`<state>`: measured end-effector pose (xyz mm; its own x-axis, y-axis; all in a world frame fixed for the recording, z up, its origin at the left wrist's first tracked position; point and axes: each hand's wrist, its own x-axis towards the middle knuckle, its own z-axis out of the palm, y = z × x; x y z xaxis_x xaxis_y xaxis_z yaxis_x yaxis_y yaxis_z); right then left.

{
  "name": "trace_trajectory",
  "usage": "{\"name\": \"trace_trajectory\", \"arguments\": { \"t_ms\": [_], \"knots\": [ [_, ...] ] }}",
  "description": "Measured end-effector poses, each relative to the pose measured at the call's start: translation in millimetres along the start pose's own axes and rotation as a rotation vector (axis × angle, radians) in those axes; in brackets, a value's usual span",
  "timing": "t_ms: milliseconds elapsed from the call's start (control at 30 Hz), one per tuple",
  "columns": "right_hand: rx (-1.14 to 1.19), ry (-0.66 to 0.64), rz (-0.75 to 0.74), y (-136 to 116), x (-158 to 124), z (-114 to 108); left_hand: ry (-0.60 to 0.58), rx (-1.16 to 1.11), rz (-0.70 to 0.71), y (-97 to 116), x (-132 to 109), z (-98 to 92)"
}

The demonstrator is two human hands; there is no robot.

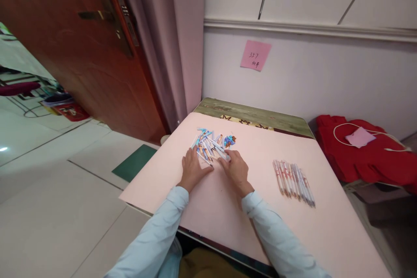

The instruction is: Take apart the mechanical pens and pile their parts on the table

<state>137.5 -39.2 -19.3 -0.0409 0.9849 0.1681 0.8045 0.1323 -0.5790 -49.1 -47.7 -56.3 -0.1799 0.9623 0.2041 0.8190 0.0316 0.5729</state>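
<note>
A loose pile of pen parts (206,142), white, blue and orange-brown, lies on the pink-covered table (215,208). My left hand (194,169) is at the pile's near left edge, fingers spread and thumb stretched out toward the right. On the other side, my right hand (237,171) has its fingers curled, with a pale pen barrel (222,153) between thumb and forefinger. Small blue and brown pieces (230,140) sit in a cluster just behind the right hand. Farther right, several whole pens (293,182) lie side by side in a row.
Green wood-look tabletop (257,115) shows beyond the pink cover. A wall with a pink note (256,55) stands behind the table. Red cloth (345,152) with a white cord lies at the right. A brown door (97,52) and a curtain (169,43) are at the left.
</note>
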Motion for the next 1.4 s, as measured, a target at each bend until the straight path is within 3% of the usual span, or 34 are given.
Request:
{"name": "trace_trajectory", "arguments": {
  "t_ms": [133, 300, 600, 800, 967, 1167, 1300, 1400],
  "knots": [
    [0.050, 0.071, 0.069, 17.9, -1.8, 3.5, -0.094, 0.056, 0.003, -2.9, 3.6, 3.0],
    [0.103, -0.018, 0.216, 28.4, 11.6, 3.5, -0.078, 0.064, 0.056, -9.0, 15.6, 10.0],
    [0.189, -0.004, 0.159, 24.8, 15.3, 14.6, -0.049, 0.057, 0.098, -10.0, 34.7, 21.7],
    [0.326, -0.066, 0.177, 32.8, 11.8, 3.0, -0.030, 0.044, 0.125, -5.6, 37.9, 20.0],
    [0.333, -0.042, 0.139, 50.2, -5.0, -28.9, -0.036, 0.044, 0.103, -4.7, 35.7, 13.1],
    [0.277, 0.112, 0.237, 115.6, -40.3, -102.6, -0.039, 0.048, 0.094, -1.9, 37.1, 10.7],
    [-0.027, 0.197, 0.399, 152.5, -61.7, -145.5, -0.027, 0.042, 0.083, 1.3, 38.3, 9.6],
    [-0.229, 0.113, 0.445, 158.1, -69.3, -153.4, -0.007, 0.034, 0.058, 6.6, 37.8, 7.0]
  ]
}}
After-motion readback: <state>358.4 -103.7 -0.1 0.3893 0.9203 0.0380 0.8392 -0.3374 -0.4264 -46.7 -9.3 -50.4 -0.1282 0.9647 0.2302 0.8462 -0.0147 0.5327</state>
